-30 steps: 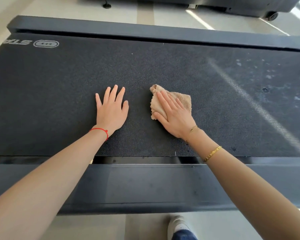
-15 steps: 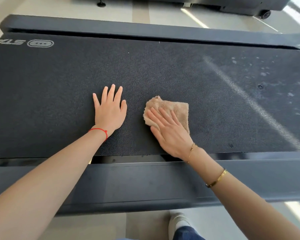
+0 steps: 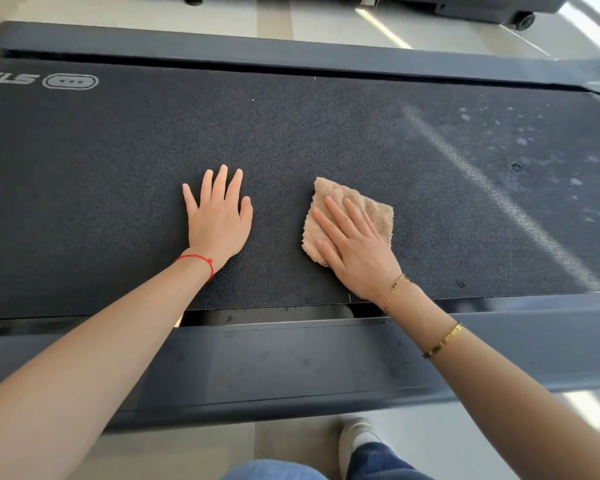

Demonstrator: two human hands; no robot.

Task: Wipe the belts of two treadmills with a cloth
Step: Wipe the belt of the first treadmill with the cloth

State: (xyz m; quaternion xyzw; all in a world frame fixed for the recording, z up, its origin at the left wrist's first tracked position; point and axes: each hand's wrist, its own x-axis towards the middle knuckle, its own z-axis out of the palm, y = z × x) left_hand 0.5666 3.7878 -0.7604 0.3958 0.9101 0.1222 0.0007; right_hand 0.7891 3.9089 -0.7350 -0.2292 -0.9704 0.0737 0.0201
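A black treadmill belt (image 3: 326,140) stretches across the view from left to right. My right hand (image 3: 354,244) lies flat with straight fingers on a folded beige cloth (image 3: 374,209) and presses it onto the belt near its middle. My left hand (image 3: 219,216) rests flat on the bare belt to the left of the cloth, fingers straight, holding nothing. Pale dusty spots (image 3: 520,133) mark the belt at the far right.
A dark side rail (image 3: 291,365) runs along the near edge of the belt and another rail (image 3: 257,51) along the far edge. Part of a second machine (image 3: 482,5) stands on the floor beyond. My shoe (image 3: 357,441) is on the floor below.
My right hand slid the cloth toward the near edge of the belt, then a little back away from it. My left hand stayed in place.
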